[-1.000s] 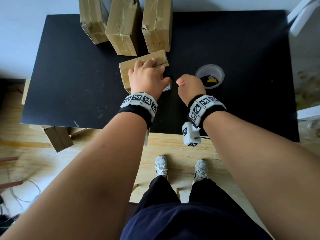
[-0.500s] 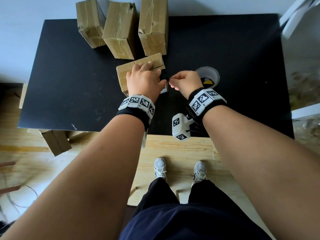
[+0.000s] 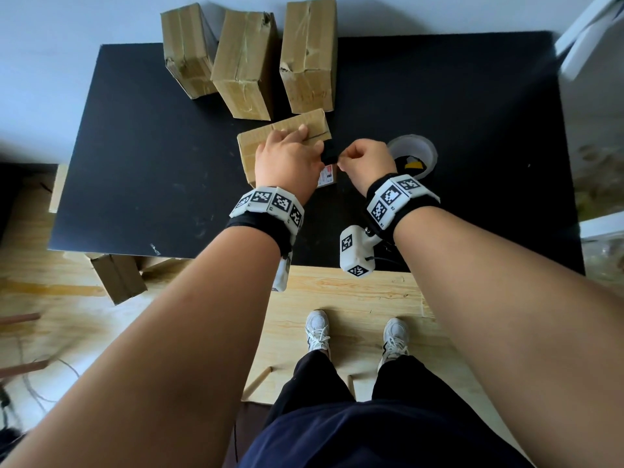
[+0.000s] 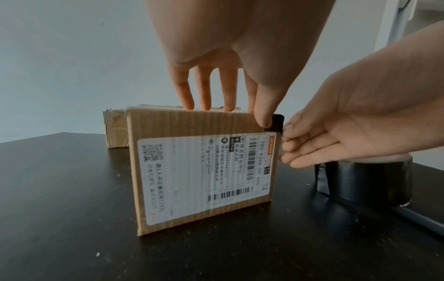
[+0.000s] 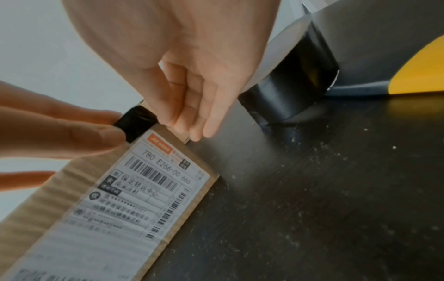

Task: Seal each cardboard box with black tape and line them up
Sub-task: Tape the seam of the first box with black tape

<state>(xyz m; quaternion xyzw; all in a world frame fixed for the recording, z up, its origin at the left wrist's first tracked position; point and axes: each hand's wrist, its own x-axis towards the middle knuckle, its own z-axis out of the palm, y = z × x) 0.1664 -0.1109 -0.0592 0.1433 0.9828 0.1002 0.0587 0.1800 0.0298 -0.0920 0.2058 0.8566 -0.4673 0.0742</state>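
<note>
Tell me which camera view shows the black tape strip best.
The right wrist view: the black tape strip is close, at the box corner. The left wrist view shows it smaller; the head view, only a small dark patch.

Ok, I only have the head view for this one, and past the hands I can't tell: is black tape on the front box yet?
Observer: Yes. The left wrist view shows black tape folded over the upper right corner of the box, under the thumb of the left hand.
Operator: And the right hand?
Observer: The fingertips of the right hand curl onto the tape's end at the box's side edge.
Operator: Is that pale ring the roll?
Observer: Yes. Seen from the side, the roll is black.
</note>
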